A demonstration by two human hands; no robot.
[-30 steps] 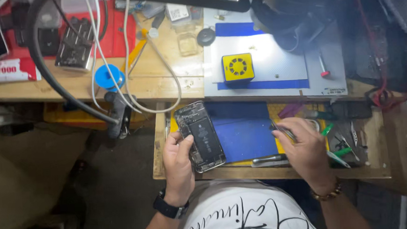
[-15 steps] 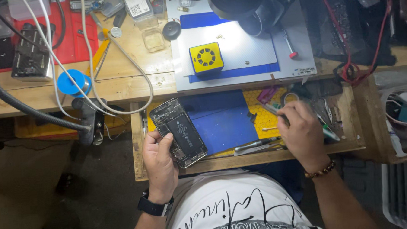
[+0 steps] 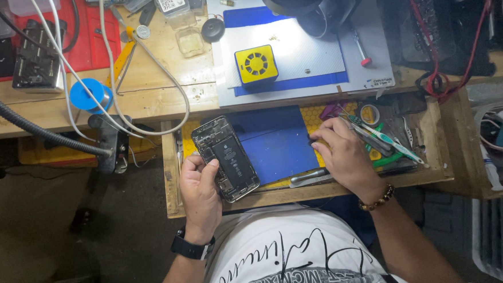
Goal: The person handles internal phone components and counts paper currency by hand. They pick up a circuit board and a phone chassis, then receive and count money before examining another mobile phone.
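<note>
Hands, two, bare, working over a pull-out wooden tray (image 3: 173,180) just in front of the person's white printed shirt (image 3: 292,254). Left hand (image 3: 199,190), black wristwatch (image 3: 191,248) at the wrist, comes up from below with fingers curled round the lower left edge of an opened phone (image 3: 226,158), thumb lying on its exposed face; the grip appears meant to steady the phone, which lies tilted with its black battery and circuit board upward, lower end at the tray's front edge, upper end on a blue mat (image 3: 274,140). Right hand (image 3: 344,157), bead bracelet (image 3: 376,198) at the wrist, rests knuckles-up on the mat's right side, fingers bent and drawn together at the tips toward a cluster of tools; whether they pinch anything cannot be told. Metal tweezers (image 3: 311,177) lie just below that hand, near the tray's front. To its right, within reach: a toothbrush (image 3: 389,140) with green bristles, further thin tools, and a yellow tape roll (image 3: 369,114). Beyond the tray, on the wooden bench (image 3: 162,89): a grey work pad (image 3: 310,58) edged in blue, bearing a small yellow fan (image 3: 256,65) and a red-handled tool (image 3: 361,49). Left of it, a blue spool (image 3: 88,96), white cables (image 3: 116,79), a black corrugated hose (image 3: 27,127). Farthest: a red mat (image 3: 94,35) with a dark circuit assembly (image 3: 37,55), and a black microscope head (image 3: 313,3) over the pad.
</note>
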